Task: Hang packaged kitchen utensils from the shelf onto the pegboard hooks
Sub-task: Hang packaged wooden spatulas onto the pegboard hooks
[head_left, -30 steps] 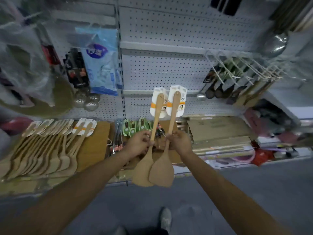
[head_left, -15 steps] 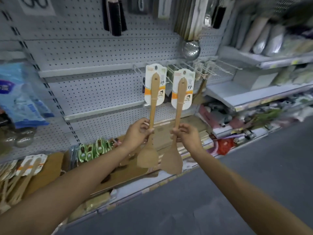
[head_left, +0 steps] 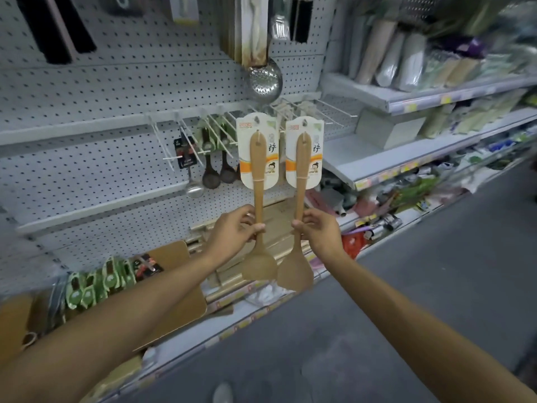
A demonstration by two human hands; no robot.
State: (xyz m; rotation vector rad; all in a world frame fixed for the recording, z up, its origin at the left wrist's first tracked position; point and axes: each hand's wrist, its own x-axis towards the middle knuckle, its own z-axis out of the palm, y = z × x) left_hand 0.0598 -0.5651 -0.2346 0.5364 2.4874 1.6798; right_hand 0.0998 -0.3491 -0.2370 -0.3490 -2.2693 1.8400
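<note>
Tan wooden spatulas (head_left: 259, 199) on white-and-orange cards (head_left: 257, 152).

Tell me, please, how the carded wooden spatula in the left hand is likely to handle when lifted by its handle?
The carded wooden spatula looks stiff: it stands straight above the left hand. Probably light, since fingertips alone hold it. Its white backing card may flex at the hook hole.

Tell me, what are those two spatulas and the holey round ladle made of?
Both spatulas, left and right, look like pale unvarnished wood or bamboo: matte tan. Their backing cards seem glossy printed cardboard. The skimmer ladle looks like shiny metal, probably steel.
</note>
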